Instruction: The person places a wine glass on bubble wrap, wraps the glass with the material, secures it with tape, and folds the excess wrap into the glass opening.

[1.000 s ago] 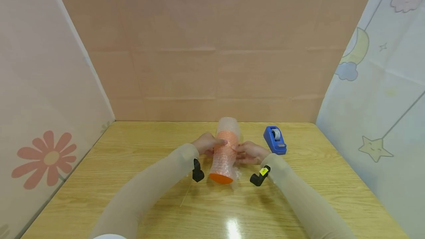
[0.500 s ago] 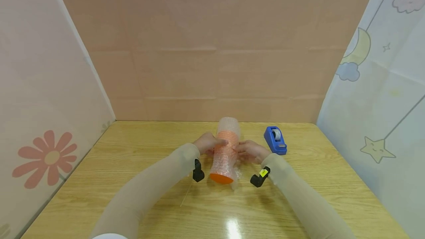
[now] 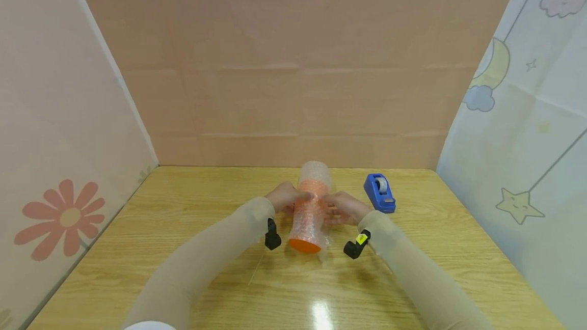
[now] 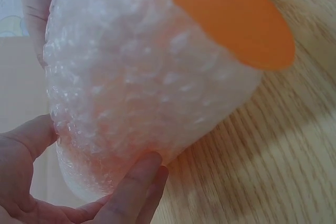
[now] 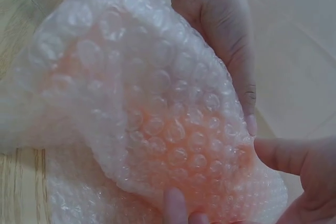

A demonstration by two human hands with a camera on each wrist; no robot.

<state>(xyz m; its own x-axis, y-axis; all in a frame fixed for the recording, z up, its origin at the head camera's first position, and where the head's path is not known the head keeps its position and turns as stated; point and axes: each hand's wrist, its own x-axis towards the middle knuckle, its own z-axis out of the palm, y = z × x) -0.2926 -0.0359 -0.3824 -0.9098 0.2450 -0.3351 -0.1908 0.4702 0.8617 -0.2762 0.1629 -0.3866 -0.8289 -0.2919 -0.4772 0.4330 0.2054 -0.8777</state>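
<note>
We are gripping, with our left hand, the left side of a long orange cylinder wrapped in clear bubble wrap, our thumb pressing on top and our fingers curving round its side. Our right hand is holding the same bundle from the right, its thumb also touching the top and its fingertips pressing on the wrap. The bundle is lying lengthwise near the middle of the pale wood-grain tabletop, its flat orange round end facing us. Along the right, a loose flap of bubble wrap is hanging away from it.

On our beige sleeves, black wrist cameras are jutting inward, the right one bearing a yellow label. To the right, beyond our right hand, a blue plastic tape dispenser is standing apart from the bundle, carrying a whitish roll. A plain peach panel is rising behind the tabletop, and printed white panels are flanking it.
</note>
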